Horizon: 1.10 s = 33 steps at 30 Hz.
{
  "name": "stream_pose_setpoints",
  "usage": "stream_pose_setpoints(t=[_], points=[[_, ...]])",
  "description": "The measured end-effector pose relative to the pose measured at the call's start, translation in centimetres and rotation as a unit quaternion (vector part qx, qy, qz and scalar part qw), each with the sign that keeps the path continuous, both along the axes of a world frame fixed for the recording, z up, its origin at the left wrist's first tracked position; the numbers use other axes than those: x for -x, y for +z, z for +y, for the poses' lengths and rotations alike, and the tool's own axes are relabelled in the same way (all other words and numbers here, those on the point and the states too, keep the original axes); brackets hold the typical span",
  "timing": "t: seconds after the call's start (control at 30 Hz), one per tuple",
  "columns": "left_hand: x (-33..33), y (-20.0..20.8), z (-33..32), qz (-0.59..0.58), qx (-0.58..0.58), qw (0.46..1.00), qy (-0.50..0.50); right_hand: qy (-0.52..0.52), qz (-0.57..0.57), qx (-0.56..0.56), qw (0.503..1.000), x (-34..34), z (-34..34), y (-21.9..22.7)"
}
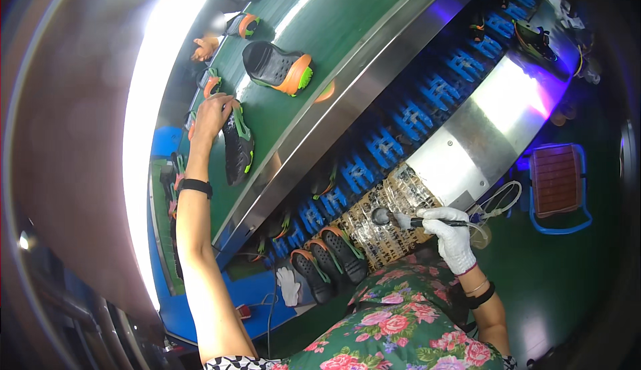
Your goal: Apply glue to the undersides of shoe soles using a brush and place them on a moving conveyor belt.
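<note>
One end of the black clog [238, 146] was hidden behind the bent fingers of your bare left hand [211, 115], gripping it over the smooth green conveyor belt [344, 29]; your white-gloved right hand [453, 238] clasped a slim, black-handled brush [418, 222].

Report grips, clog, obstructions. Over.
Left grip on black-green clog. Right grip holding black-handled brush. No blockage seen; orange-heeled clog apart on green conveyor.

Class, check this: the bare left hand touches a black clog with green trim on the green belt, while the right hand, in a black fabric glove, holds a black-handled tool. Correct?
Glove colour is wrong: the head view shows a white fabric glove on the right hand. The rest stands.
</note>
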<state>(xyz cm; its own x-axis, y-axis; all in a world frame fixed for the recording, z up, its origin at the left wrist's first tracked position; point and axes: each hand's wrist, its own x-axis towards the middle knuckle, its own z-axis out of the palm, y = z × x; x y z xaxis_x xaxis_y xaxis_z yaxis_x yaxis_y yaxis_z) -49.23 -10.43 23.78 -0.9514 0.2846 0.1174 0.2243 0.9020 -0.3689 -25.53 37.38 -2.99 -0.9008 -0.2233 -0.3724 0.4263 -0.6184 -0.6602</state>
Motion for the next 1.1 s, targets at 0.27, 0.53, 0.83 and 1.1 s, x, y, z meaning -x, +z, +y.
stream_pose_setpoints(t=[0.27,0.53,0.83,1.1], points=[[-1.5,1.3,-0.6,-0.017,-0.021,1.000,-0.009,0.006,0.010,-0.004,1.000,-0.3,0.6,0.3],[-9.3,1.9,-7.5,0.051,-0.312,0.941,0.122,0.015,0.035,0.008,0.999,0.3,1.1,0.7],[-18.1,-3.9,-16.0,-0.179,-0.253,0.872,0.380,0.038,0.025,0.000,0.999,0.1,0.8,0.1],[-13.9,-1.6,-19.2,-0.253,-0.196,0.885,0.339,0.016,0.027,-0.025,0.999,0.0,0.7,-0.4]])
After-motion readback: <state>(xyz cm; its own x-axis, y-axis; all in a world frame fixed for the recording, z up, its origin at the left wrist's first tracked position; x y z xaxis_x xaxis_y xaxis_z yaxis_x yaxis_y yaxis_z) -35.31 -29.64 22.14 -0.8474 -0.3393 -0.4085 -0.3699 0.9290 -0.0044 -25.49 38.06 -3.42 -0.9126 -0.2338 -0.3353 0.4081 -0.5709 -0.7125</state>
